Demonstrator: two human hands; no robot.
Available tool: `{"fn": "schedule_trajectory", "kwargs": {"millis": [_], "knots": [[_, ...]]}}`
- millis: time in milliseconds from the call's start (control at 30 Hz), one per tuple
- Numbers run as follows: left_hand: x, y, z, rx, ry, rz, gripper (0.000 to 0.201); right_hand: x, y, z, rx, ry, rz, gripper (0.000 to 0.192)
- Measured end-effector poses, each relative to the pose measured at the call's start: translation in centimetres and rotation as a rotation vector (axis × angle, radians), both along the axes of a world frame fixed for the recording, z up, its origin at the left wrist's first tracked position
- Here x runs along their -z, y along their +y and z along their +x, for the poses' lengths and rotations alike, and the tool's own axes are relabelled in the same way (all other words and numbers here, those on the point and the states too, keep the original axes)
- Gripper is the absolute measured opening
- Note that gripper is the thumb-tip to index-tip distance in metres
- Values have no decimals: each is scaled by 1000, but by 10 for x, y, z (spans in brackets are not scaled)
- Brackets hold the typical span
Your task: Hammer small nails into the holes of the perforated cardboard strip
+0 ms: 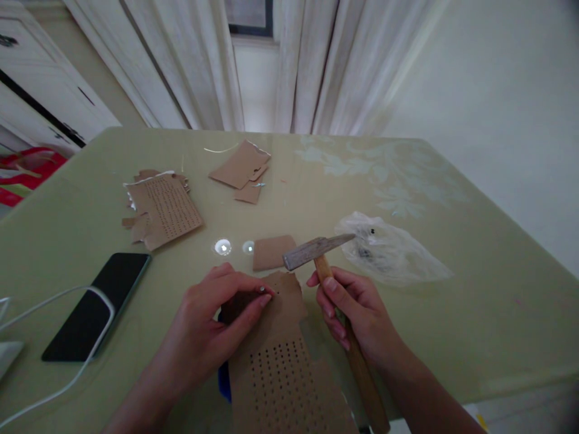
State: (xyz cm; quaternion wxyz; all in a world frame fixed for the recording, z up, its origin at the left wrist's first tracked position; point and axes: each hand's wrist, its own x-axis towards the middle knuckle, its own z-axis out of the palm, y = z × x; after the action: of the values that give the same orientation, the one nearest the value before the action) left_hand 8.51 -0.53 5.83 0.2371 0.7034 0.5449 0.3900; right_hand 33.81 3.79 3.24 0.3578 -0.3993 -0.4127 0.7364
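Observation:
My left hand (212, 313) pinches a small nail (262, 290) between thumb and forefinger, its round metal head showing at the fingertips. Beneath those fingers lies a piece of brown cardboard (266, 328) with rows of punched holes; a few more holes sit near its torn top edge. My right hand (355, 307) is wrapped around the wooden handle of a hammer (305, 253), whose worn metal head is held above the cardboard's upper right corner. Part of a blue object (224, 383) shows under the cardboard's left side; most of it is hidden.
A clear plastic bag (398, 253) with small dark bits rests right of the hammer. Cardboard scraps include a punched stack (167, 208), folded pieces (239, 166) and a small rectangle (272, 252). A phone (97, 310) lies left, crossed by a white cable (67, 386).

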Motion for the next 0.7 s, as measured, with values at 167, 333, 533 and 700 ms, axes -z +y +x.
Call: {"fn": "schedule_trajectory", "kwargs": {"millis": [167,333,533,700], "knots": [[2,1,0,7,9,21,8,-1,0,0,-8,-1,8,35],[5,1,1,-4,12,32,7,-2,-1,-1,-1,-16,2,36],[2,0,1,17,41,59,9,-2,-1,0,-6,-16,13,35],[4,0,2,44,49,105,12,-3,0,0,-20,-34,20,37]]}}
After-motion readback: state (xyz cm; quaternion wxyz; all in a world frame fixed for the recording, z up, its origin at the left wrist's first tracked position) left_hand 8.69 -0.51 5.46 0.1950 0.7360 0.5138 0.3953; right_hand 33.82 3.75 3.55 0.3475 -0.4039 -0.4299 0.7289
